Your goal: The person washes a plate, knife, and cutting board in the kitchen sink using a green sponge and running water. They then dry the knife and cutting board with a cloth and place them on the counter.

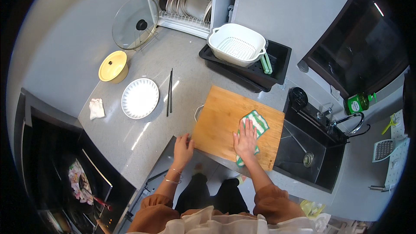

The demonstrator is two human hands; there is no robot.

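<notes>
A wooden cutting board (213, 120) lies on the counter before me, its right side next to the sink. My right hand (246, 139) presses flat on a green-and-white striped cloth (260, 124) on the right half of the board. Part of the cloth is hidden under the palm, and its lower end comes out below the hand. At the board's near left corner is my left hand (183, 151), fingers bent; whether it grips the board is not clear. A metal handle (197, 113) pokes out past the board's left edge.
Left on the counter are black chopsticks (169, 92), a white fluted plate (140, 98), a yellow lidded pot (113, 67) and a white cloth (97, 109). Behind the board, a white colander (239, 44) rests on a black basin (279, 61). The black sink (320, 156) lies right.
</notes>
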